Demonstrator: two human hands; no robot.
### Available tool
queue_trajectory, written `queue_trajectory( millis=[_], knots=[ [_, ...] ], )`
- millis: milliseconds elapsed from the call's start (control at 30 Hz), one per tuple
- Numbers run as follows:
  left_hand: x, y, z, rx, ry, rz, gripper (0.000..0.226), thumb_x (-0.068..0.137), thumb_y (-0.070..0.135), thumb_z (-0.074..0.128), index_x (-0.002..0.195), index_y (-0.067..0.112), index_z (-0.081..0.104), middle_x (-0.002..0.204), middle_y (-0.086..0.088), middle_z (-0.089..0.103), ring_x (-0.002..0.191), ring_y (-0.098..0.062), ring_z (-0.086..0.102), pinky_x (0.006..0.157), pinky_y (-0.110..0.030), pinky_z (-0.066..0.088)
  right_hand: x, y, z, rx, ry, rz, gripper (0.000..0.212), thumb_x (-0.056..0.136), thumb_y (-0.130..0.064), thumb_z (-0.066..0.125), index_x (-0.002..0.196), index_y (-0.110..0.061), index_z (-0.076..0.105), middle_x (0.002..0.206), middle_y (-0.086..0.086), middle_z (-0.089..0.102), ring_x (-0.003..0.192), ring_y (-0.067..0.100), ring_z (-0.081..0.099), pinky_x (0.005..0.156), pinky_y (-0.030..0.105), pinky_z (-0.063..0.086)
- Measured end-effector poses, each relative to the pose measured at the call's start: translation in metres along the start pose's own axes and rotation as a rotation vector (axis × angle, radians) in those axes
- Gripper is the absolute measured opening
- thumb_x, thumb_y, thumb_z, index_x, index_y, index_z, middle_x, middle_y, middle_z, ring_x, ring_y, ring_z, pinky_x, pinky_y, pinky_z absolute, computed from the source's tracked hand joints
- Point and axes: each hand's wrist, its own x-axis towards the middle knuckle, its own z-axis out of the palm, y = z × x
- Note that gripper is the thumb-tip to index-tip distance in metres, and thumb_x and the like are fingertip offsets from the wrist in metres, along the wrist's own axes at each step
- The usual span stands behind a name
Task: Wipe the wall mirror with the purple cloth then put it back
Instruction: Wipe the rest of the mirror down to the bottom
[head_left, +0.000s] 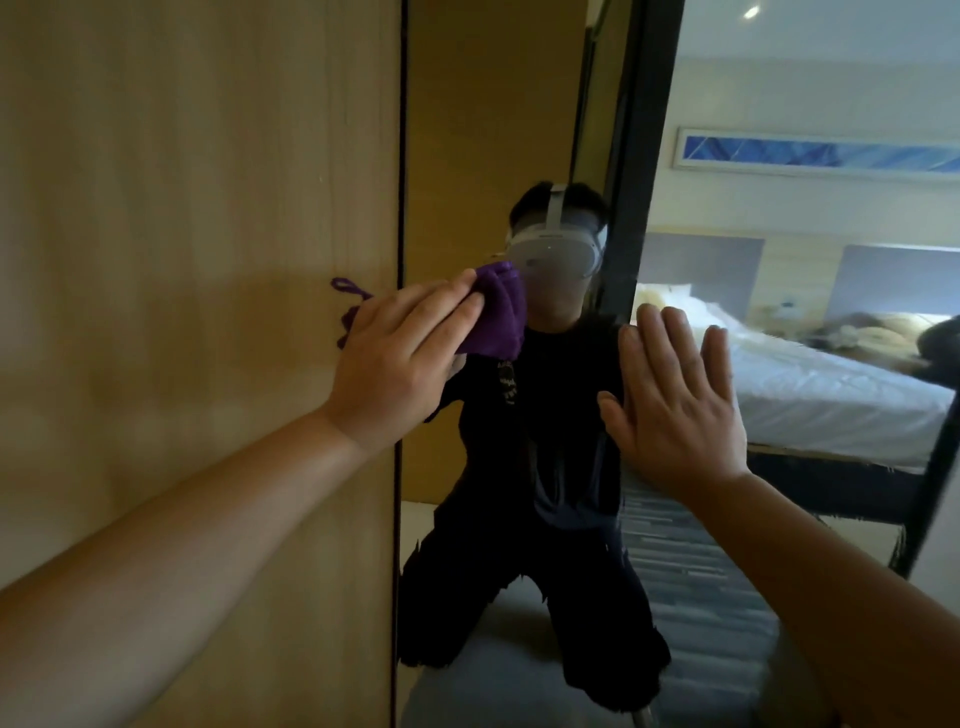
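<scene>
Wiping underway, judged mid-task. Left hand (402, 358) grips bunched purple cloth (496, 317), pressed on wall mirror (519, 130) near its 9 o'clock edge. Right hand (675, 410) flat, fingers spread, against glass at 3 o'clock. Left to do: rest of glass, returning cloth.

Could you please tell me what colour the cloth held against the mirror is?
Purple; the cloth, gripped by the left hand, shows in the head view.
</scene>
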Motion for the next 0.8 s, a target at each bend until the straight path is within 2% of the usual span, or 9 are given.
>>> queue_trajectory(
  millis=[167, 333, 467, 633, 800],
  knots=[
    [0.059, -0.012, 0.021, 0.076, 0.051, 0.063, 0.044, 0.093, 0.022, 0.07, 0.134, 0.011, 0.059, 0.143, -0.007, 0.055, 0.122, -0.026, 0.056, 0.095, -0.043, 0.045, 0.0, 0.0, 0.001, 0.004, 0.003, -0.001, 0.069, 0.099, -0.045, 0.046, 0.152, -0.004, 0.03, 0.162, 0.014, 0.018, 0.153, 0.027, 0.004, 0.122, 0.056, 0.006],
    [0.072, -0.012, 0.039, 0.097, -0.07, 0.08, 0.048, 0.103, 0.034, 0.051, 0.143, 0.009, 0.049, 0.152, -0.011, 0.044, 0.139, -0.032, 0.043, 0.11, -0.046, 0.035, -0.001, 0.002, 0.004, 0.017, 0.035, -0.015, 0.068, 0.1, -0.045, 0.046, 0.152, -0.003, 0.032, 0.161, 0.016, 0.023, 0.152, 0.029, 0.01, 0.121, 0.058, 0.01],
    [0.014, 0.009, 0.038, 0.04, -0.139, 0.101, 0.053, 0.104, 0.036, 0.049, 0.148, 0.007, 0.042, 0.156, -0.013, 0.037, 0.145, -0.033, 0.033, 0.116, -0.051, 0.03, -0.001, 0.002, 0.004, 0.032, 0.028, -0.008, 0.069, 0.099, -0.045, 0.047, 0.152, -0.004, 0.031, 0.161, 0.016, 0.023, 0.152, 0.03, 0.013, 0.12, 0.06, 0.013],
    [-0.092, 0.042, 0.031, -0.035, -0.202, 0.145, 0.051, 0.102, 0.035, 0.053, 0.145, 0.008, 0.046, 0.154, -0.011, 0.038, 0.144, -0.033, 0.036, 0.115, -0.053, 0.032, -0.001, 0.002, 0.002, 0.049, 0.015, 0.0, 0.069, 0.099, -0.045, 0.049, 0.152, -0.005, 0.029, 0.161, 0.014, 0.019, 0.151, 0.031, 0.013, 0.119, 0.063, 0.015],
    [-0.184, 0.074, 0.031, -0.023, -0.325, 0.207, 0.052, 0.101, 0.033, 0.048, 0.149, 0.017, 0.035, 0.154, -0.004, 0.036, 0.143, -0.027, 0.033, 0.119, -0.049, 0.019, -0.002, 0.0, 0.004, 0.038, 0.037, 0.006, 0.069, 0.099, -0.044, 0.051, 0.152, -0.004, 0.03, 0.16, 0.017, 0.025, 0.15, 0.035, 0.019, 0.117, 0.064, 0.018]
  ],
)
